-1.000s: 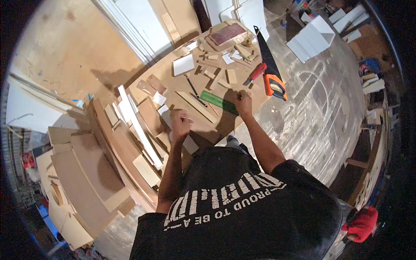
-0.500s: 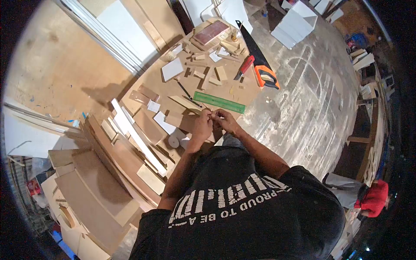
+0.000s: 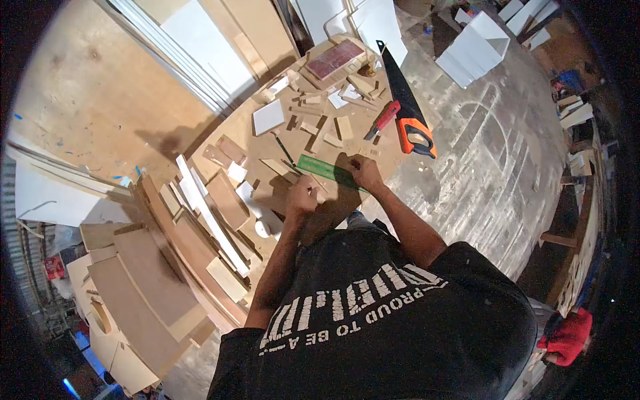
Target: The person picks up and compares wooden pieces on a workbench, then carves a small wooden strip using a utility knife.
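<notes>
Our left grip [image 3: 315, 191] and right grip [image 3: 353, 164] are curling; whether they are clamping anything, we cannot tell. Beside them, the green ruler [image 3: 320, 167] is slanting across the tabletop [image 3: 293, 143] toward its near right edge. Our black shirt [image 3: 427, 340] is showing "PROUD TO BE A" upside down.

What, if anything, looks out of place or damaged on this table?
The saw lies along the right edge of the table, its handle seemingly jutting out, which looks precarious. Wood scraps lie scattered. I see no damage.

Green ruler [image 3: 319, 167] partly behind right grip [image 3: 366, 173]
</notes>
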The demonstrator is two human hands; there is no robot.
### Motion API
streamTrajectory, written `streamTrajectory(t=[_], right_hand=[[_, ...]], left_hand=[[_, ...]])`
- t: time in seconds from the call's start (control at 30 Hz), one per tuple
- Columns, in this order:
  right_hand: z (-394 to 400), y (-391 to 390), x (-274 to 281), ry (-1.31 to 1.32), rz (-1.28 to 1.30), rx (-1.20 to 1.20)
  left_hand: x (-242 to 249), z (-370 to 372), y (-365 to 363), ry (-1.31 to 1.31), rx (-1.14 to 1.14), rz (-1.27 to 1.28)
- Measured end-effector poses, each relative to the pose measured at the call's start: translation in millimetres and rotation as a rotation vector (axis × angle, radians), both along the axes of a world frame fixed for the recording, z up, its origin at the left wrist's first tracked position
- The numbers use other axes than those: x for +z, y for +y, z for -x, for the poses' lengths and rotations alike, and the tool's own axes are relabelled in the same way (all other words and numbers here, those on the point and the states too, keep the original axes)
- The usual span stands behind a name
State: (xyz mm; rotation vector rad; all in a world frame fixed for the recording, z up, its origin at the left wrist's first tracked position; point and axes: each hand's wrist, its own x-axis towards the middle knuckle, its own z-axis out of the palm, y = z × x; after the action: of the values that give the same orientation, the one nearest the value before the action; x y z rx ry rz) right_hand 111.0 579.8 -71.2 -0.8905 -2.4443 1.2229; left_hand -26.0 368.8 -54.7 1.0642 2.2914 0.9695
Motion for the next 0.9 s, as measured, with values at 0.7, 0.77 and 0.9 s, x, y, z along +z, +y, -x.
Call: streamTrajectory(t=[0.7, 0.77, 0.9], right_hand=[[-31.4, 45.5, 15.9, -0.062, -0.061, -0.093], [-31.1, 46.9, 27.9, -0.047, -0.053, -0.082], [-26.6, 46.9, 37.7, 0.006, -0.055, -0.093]], left_hand=[[20.5, 37.2, 112.2, 0.168, 0.126, 0.199], [23.7, 36.3, 108.9, 0.157, 0.139, 0.18], [61.8, 32.5, 59.0, 0.162, 0.255, 0.215]])
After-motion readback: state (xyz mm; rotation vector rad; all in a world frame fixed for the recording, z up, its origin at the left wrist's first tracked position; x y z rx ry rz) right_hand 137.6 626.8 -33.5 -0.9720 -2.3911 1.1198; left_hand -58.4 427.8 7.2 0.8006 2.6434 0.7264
